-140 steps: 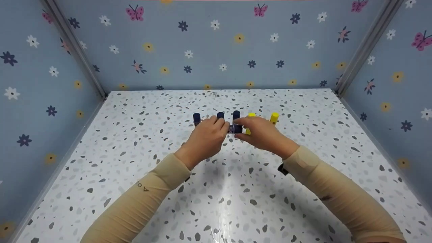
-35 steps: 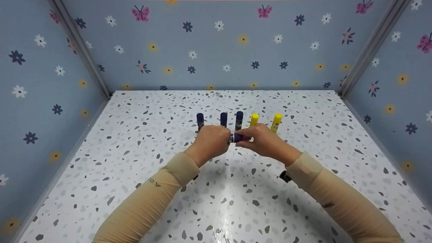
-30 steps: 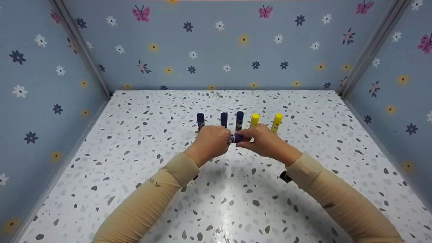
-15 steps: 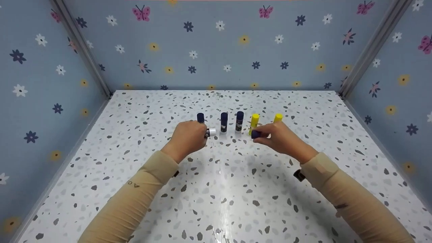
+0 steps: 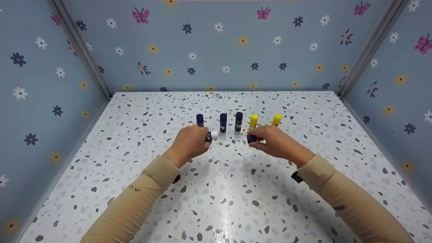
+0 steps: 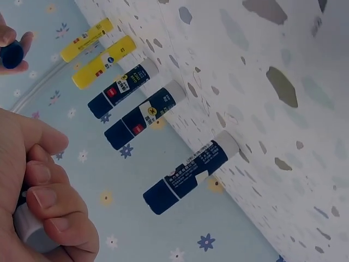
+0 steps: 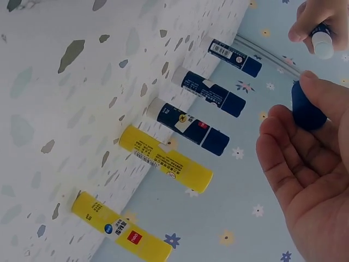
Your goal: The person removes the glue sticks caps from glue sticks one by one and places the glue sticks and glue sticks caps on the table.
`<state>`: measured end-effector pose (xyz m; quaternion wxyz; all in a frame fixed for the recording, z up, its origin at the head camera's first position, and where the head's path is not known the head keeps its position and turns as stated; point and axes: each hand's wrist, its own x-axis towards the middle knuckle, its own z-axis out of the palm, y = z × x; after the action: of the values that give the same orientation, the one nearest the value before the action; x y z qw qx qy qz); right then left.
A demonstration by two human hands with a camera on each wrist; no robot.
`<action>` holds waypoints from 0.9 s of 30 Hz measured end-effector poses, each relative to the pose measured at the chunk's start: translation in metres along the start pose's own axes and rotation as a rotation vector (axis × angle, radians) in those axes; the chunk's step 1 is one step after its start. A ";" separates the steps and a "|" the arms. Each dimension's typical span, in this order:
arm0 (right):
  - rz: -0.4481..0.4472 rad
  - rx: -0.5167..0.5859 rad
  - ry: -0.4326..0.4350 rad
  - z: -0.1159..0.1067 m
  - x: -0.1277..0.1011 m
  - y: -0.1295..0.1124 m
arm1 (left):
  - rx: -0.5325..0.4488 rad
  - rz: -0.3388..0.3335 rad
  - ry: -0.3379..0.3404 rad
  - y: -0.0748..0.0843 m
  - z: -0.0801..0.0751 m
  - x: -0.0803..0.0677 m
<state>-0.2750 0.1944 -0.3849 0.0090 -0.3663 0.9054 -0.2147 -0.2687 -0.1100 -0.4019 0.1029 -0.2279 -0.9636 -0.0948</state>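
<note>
About 1 second ago the 2 hands met over a single joined stick; now they are apart, and the blue cap (image 5: 251, 138) is off the held glue stick (image 5: 209, 136), whose white end shows. The left hand (image 5: 189, 142) has its fingers curled round the body of that stick, its white end pointing toward the right hand (image 5: 276, 141), which pinches the cap between thumb and fingers. A gap separates stick and cap. Behind the hands, 3 blue glue sticks (image 5: 223, 123) and 2 yellow glue sticks (image 5: 253, 121) stand upright in a row on the table (image 5: 189, 206); the left hand partly hides the leftmost blue one, the right hand both yellow ones.
</note>
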 end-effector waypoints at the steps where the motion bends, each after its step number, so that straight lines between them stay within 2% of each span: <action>1: -0.014 -0.007 -0.005 0.001 -0.001 0.000 | -0.026 -0.008 0.000 0.000 0.000 -0.001; 13: -0.104 -0.071 -0.086 0.009 -0.010 -0.004 | -0.423 -0.081 0.031 0.002 0.003 -0.004; 19: -0.120 -0.027 -0.135 0.018 -0.013 -0.006 | -0.617 -0.081 0.014 0.002 0.006 -0.007; 23: -0.107 0.005 -0.176 0.024 -0.015 -0.008 | -0.696 -0.075 0.009 0.001 0.008 -0.009; 27: -0.105 0.022 -0.215 0.029 -0.017 -0.010 | -0.730 -0.076 -0.001 0.000 0.009 -0.011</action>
<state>-0.2506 0.1882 -0.4100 0.0988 -0.4339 0.8764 -0.1841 -0.2603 -0.1131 -0.4135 0.0108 -0.2138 -0.8740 -0.4363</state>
